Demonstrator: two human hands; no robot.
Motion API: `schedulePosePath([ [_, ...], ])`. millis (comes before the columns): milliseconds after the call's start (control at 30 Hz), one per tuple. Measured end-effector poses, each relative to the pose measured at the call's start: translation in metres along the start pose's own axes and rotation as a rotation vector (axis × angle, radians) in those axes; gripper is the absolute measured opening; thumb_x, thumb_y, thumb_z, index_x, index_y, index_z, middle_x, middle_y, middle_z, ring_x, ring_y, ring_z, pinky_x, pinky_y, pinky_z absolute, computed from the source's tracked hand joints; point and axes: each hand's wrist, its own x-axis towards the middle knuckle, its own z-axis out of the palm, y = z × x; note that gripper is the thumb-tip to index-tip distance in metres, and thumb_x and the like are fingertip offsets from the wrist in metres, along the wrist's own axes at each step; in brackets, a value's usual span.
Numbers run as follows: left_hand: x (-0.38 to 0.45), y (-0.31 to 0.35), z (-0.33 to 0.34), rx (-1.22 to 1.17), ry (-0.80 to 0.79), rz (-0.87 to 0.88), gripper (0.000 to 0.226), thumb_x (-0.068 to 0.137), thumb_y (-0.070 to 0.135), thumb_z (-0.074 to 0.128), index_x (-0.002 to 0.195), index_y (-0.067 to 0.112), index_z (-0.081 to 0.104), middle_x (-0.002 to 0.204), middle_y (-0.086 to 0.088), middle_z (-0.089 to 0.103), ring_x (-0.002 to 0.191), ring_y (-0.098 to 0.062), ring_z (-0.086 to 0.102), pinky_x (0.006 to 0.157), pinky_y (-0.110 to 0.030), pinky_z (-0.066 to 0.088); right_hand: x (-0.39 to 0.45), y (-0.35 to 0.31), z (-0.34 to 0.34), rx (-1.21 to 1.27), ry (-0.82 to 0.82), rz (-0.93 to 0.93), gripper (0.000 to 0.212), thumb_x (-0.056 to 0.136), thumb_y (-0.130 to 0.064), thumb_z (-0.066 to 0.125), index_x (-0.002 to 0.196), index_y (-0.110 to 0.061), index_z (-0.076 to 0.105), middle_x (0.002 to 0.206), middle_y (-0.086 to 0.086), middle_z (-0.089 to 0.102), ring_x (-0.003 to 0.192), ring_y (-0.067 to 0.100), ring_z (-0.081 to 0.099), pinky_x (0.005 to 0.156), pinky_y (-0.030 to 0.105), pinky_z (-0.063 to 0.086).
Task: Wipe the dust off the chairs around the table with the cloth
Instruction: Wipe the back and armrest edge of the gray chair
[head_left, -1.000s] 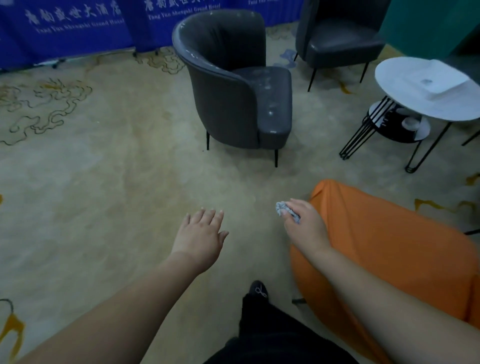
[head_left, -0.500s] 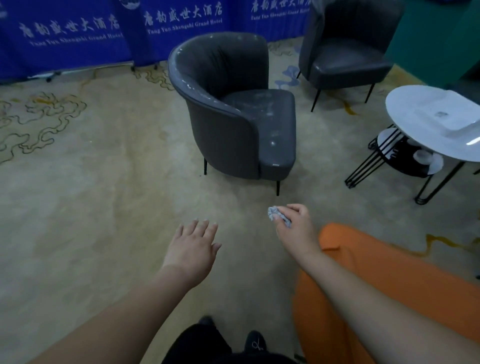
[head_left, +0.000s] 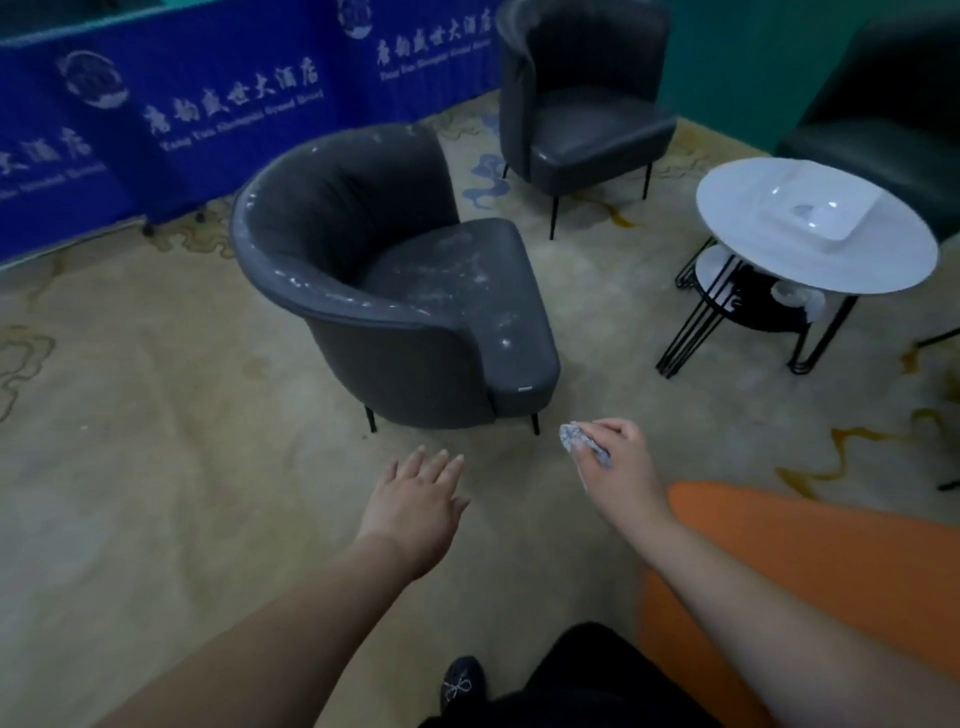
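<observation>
A crumpled cloth (head_left: 582, 441) is pinched in the curled fingers of the right hand (head_left: 615, 470), held out above the carpet (head_left: 156, 441). The left hand (head_left: 415, 499) is spread flat, fingers straight, nothing held. A dusty grey chair (head_left: 395, 291) is seen just ahead, a round table (head_left: 815, 244) to its right.

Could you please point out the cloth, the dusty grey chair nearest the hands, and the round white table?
cloth (head_left: 582, 440): head view, on the crumpled wad the right hand (head_left: 621, 467) pinches.
dusty grey chair (head_left: 462, 270): head view, on its dust-marked seat cushion.
round white table (head_left: 748, 260): head view, on bare tabletop.
</observation>
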Motion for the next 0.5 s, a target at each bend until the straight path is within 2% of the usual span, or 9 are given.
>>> schedulePosePath([
  [233,0.102,0.018,-0.028,0.054,-0.004,0.113,0.058,0.101,0.048,0.021,0.154,0.026,0.013,0.161,0.005,0.016,0.148,-0.021,0.009,0.118,-0.044,0.007,0.071,0.027,-0.027,-0.029,0.088,0.087,0.024,0.091,-0.022,0.062,0.112,-0.013,0.07,0.111,-0.003,0.05,0.092,0.003,0.051,0.087,0.014,0.035],
  [400,0.184,0.043,-0.048,0.038,-0.005,0.115,0.057,0.101,0.046,0.023,0.154,0.026,0.014,0.16,0.005,0.017,0.148,-0.02,0.009,0.118,-0.043,0.006,0.15,0.049,-0.055,-0.03,0.115,0.109,0.023,0.091,-0.017,0.063,0.111,-0.006,0.07,0.108,-0.001,0.048,0.09,0.006,0.05,0.082,0.005,0.029],
  [500,0.221,0.054,-0.06,0.028,-0.003,0.107,0.057,0.101,0.047,0.024,0.153,0.026,0.015,0.16,0.005,0.018,0.148,-0.02,0.01,0.118,-0.043,0.006,0.192,0.056,-0.064,-0.037,0.095,0.116,0.024,0.091,-0.018,0.063,0.112,-0.008,0.069,0.108,-0.004,0.047,0.088,0.004,0.049,0.077,0.003,0.028],
])
